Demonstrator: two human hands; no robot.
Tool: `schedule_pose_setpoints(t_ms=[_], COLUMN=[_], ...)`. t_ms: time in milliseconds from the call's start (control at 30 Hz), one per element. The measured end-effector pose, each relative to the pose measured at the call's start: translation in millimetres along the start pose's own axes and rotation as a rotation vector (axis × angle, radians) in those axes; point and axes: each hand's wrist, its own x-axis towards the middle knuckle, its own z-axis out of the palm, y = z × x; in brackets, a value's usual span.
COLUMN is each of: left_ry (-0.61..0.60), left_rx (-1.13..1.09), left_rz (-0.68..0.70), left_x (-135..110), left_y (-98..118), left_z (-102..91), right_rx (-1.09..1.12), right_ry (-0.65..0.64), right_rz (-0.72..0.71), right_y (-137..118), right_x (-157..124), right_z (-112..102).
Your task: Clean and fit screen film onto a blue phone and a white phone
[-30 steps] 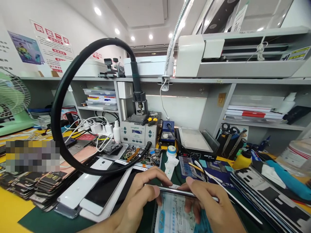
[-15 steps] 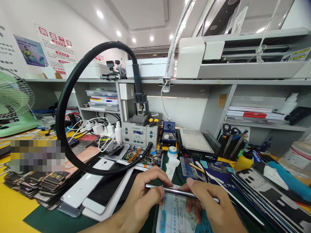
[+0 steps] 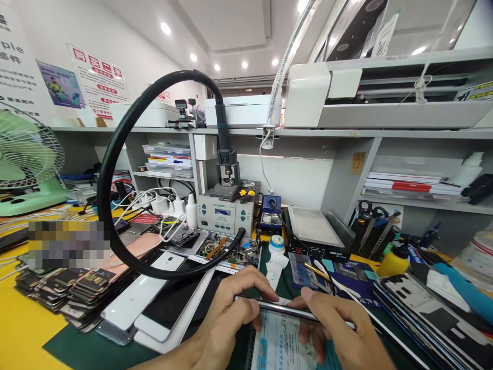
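Both hands hold a thin phone [image 3: 287,310] between them, its silver metal edge turned up toward me. My left hand [image 3: 233,313] grips the left end, with the thumb on the near side and fingers bent over the top edge. My right hand [image 3: 339,324] holds the right end, thumb along the upper edge and other fingers lower down. Below the edge, a blue and white printed surface [image 3: 277,341] shows between the hands; whether it is seen through or behind the phone I cannot tell. Just beyond stands a blue-capped bottle [image 3: 277,242] with crumpled white tissue [image 3: 276,268].
A hot-air station [image 3: 219,213] stands behind, its thick black hose [image 3: 106,190] looping at left. White and black phone panels [image 3: 142,293] and stacked phone parts [image 3: 84,293] lie left. At right are a stack of phone frames [image 3: 427,313] and a yellow bottle [image 3: 393,262].
The view has shifted a little, so the surroundings sit slightly right and lower. Both hands keep their hold on the phone, with little change in grip.
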Motion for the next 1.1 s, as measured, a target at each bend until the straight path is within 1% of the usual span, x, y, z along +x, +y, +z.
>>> schedule_pose_setpoints(t_ms=[233,433,600,733,1000,1100], left_ry=[0.004,0.007,0.005,0.005,0.006,0.014], left_rx=[0.003,0.015,0.016,0.018,0.027,0.028], left_rz=[0.001,0.018,0.021,0.018,0.023,0.019], left_x=[-1.7,0.0,-2.0,-2.1,-0.9,-1.1], left_y=[-1.3,0.3,1.7,1.7,3.7,3.7], left_z=[-0.9,-0.5,0.6,0.2,1.7,2.0], right_rx=[0.013,0.002,-0.004,0.002,-0.006,0.008], right_ry=[0.064,0.024,0.004,0.015,0.022,-0.002], right_rz=[-0.001,0.002,0.012,0.002,-0.002,-0.006], right_y=[-2.1,3.8,0.5,-2.6,1.0,-0.2], right_x=[-0.9,0.2,0.4,-0.1,0.1,-1.1], right_z=[0.9,-2.6,-1.9,-0.1,-0.9,-1.0])
